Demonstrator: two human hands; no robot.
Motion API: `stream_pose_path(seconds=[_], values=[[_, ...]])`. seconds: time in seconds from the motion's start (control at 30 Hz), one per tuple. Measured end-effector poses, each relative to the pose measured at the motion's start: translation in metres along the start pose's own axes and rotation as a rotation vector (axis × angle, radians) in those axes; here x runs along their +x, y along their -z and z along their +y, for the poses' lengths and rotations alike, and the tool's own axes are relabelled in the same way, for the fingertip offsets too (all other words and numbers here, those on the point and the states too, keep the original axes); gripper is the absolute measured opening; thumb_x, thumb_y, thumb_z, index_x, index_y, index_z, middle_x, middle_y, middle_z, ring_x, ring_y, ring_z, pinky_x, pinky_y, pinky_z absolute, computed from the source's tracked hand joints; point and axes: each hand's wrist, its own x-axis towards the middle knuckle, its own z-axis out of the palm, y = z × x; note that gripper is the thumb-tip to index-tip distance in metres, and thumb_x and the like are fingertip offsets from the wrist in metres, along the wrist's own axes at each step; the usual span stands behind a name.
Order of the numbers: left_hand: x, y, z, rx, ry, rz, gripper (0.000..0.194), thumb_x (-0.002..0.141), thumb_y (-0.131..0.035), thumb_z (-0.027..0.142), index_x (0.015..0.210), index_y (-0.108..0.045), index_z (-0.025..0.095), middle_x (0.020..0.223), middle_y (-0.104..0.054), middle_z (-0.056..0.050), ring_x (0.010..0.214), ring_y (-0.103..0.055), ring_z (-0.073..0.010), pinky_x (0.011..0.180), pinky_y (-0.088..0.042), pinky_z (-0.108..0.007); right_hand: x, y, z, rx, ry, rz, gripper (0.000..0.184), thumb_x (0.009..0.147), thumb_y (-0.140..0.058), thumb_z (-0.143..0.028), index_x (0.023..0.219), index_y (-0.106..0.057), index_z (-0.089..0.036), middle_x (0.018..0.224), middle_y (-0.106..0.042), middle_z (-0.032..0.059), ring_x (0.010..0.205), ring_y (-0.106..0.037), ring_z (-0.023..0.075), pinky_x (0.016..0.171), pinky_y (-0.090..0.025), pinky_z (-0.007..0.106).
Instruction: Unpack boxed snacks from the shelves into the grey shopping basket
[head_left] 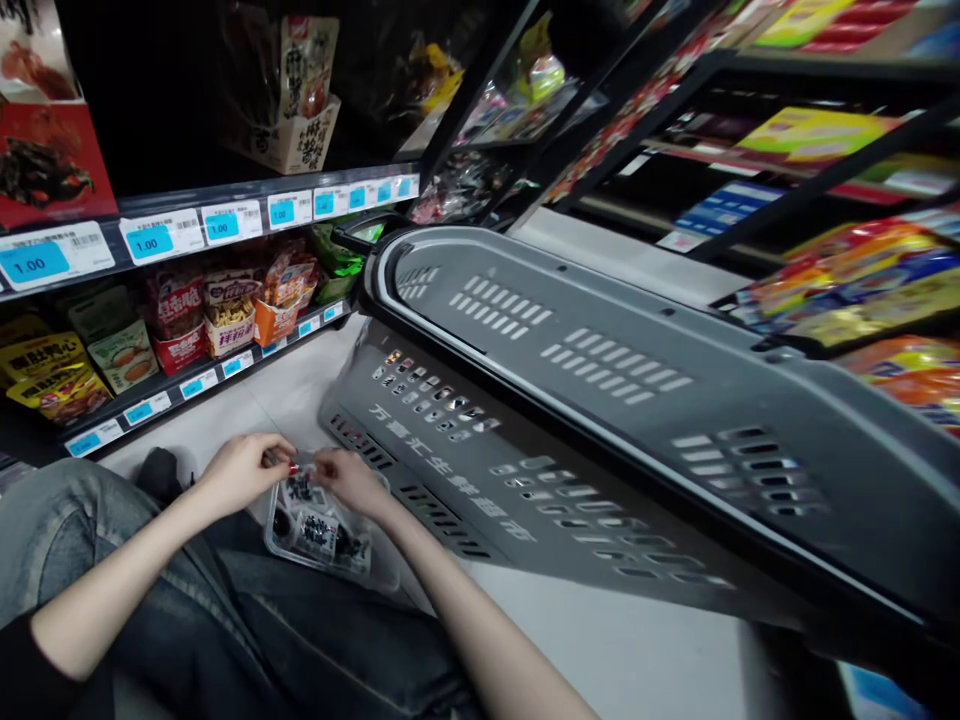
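Observation:
My left hand (244, 468) is closed in a pinch, with a bit of a small red-and-clear packet (293, 468) at its fingertips. Close beside it, my right hand (349, 482) also pinches at the packet, its fingers curled. Below both hands a clear plastic tub (382, 565) sits on the floor by my legs. Inside lie several small clear packets with black print and dark contents (319, 532). The fingertips partly hide the packet between them.
A large grey shopping basket (450, 480) with a slotted wall stands to the right. On the left, shelves with blue price tags (150, 240) hold bagged snacks (180, 320). More stocked shelves (750, 160) are blurred at the upper right. My bent legs (315, 640) are in front.

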Motion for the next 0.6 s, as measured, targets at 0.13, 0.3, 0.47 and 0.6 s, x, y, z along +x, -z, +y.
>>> stream_pose_path(seconds=[0.13, 0.3, 0.47, 0.6], values=[[0.000, 0.001, -0.005, -0.095, 0.067, -0.044, 0.049, 0.068, -0.066, 0.044, 0.107, -0.056, 0.016, 0.112, -0.063, -0.010, 0.089, -0.061, -0.0207, 0.081, -0.046, -0.033, -0.024, 0.035, -0.025, 0.297, 0.037, 0.119, 0.024, 0.085, -0.040, -0.040, 0.072, -0.043, -0.020, 0.057, -0.044, -0.0043, 0.052, -0.043, 0.0106, 0.052, -0.036, 0.024], [-0.004, 0.000, 0.005, -0.547, 0.102, -0.528, 0.032, 0.073, -0.063, 0.044, 0.080, -0.064, 0.013, 0.074, -0.069, -0.005, 0.064, -0.062, -0.0150, 0.062, -0.049, -0.027, -0.049, 0.045, -0.051, 0.845, 0.068, 0.156, 0.035, 0.074, -0.060, -0.051, 0.068, -0.046, -0.019, 0.061, -0.042, -0.0048, 0.054, -0.039, 0.0096, 0.053, -0.033, 0.023], [-0.009, 0.001, 0.011, -0.567, 0.048, -0.521, 0.027, 0.076, -0.063, 0.039, 0.082, -0.070, 0.014, 0.078, -0.073, -0.005, 0.065, -0.063, -0.0138, 0.062, -0.050, -0.024, -0.049, 0.042, -0.056, 0.975, 0.067, 0.174, 0.038, 0.067, -0.069, -0.050, 0.065, -0.048, -0.018, 0.062, -0.042, -0.0046, 0.059, -0.035, 0.0097, 0.056, -0.028, 0.022], [-0.012, 0.002, 0.015, -0.560, -0.002, -0.534, 0.024, 0.078, -0.062, 0.035, 0.086, -0.072, 0.015, 0.082, -0.075, -0.006, 0.071, -0.065, -0.0162, 0.065, -0.049, -0.024, -0.051, 0.043, -0.056, 1.052, 0.043, 0.143, 0.036, 0.065, -0.071, -0.047, 0.065, -0.049, -0.018, 0.062, -0.044, -0.0041, 0.061, -0.036, 0.0104, 0.057, -0.029, 0.023]])
